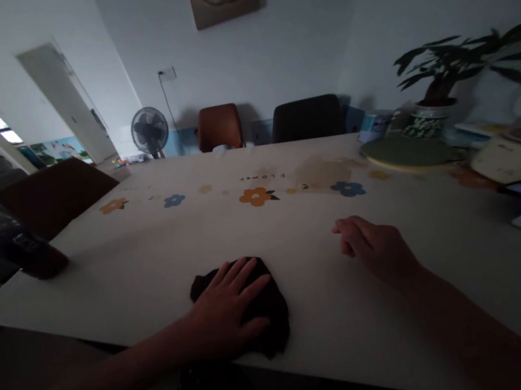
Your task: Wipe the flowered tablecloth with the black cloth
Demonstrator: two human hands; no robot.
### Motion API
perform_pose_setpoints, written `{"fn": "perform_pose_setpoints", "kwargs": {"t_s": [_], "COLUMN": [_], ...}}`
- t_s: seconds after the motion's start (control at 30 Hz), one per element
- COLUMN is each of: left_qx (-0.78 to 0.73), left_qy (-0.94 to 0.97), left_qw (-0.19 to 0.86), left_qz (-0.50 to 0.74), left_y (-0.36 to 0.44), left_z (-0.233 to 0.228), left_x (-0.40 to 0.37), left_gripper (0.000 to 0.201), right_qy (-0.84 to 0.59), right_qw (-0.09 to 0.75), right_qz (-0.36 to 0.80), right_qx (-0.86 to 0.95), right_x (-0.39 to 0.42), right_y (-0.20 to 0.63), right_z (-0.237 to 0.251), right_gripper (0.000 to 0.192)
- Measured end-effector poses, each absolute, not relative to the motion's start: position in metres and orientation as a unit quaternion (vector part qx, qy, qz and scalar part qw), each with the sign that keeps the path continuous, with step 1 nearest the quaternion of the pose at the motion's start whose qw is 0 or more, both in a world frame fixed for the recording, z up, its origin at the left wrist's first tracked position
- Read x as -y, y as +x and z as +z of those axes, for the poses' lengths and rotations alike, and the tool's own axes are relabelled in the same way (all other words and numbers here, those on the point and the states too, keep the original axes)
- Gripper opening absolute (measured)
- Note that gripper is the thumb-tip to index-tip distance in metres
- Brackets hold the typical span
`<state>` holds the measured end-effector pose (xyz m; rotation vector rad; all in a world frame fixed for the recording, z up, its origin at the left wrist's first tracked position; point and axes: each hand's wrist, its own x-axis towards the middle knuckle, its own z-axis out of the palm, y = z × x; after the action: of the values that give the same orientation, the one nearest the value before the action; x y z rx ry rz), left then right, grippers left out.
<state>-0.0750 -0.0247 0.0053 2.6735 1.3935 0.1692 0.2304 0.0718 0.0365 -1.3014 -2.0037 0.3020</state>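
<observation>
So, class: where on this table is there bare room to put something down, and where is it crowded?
Bare cloth lies between the left hand on the crumpled black cloth and the loosely curled right hand, and beyond both up to the printed orange flower. The right end is crowded: round green mat, potted plant, white appliance.

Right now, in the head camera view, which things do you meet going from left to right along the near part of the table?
Dark bottle lying on its side → left hand, flat on a black cloth → right hand, resting loosely curled on the flowered tablecloth → white appliance at the right edge.
</observation>
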Motion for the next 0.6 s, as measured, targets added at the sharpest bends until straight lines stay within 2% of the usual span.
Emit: {"fn": "perform_pose_setpoints", "kwargs": {"t_s": [0.23,0.6], "left_qx": [-0.542,-0.773], "left_qy": [0.838,0.631], "left_qw": [0.048,-0.05], "left_qz": [0.044,0.04], "left_y": [-0.146,-0.383], "left_z": [0.008,-0.007], "left_x": [0.016,0.072], "left_gripper": [0.06,0.064], "right_qy": [-0.518,-0.529], "right_qw": [0.343,0.326], "right_qz": [0.131,0.123], "right_qx": [0.773,0.774], "right_x": [-0.071,-0.074], "right_y": [0.231,0.233], "right_z": [0.037,0.036], "right_gripper": [0.043,0.05]}}
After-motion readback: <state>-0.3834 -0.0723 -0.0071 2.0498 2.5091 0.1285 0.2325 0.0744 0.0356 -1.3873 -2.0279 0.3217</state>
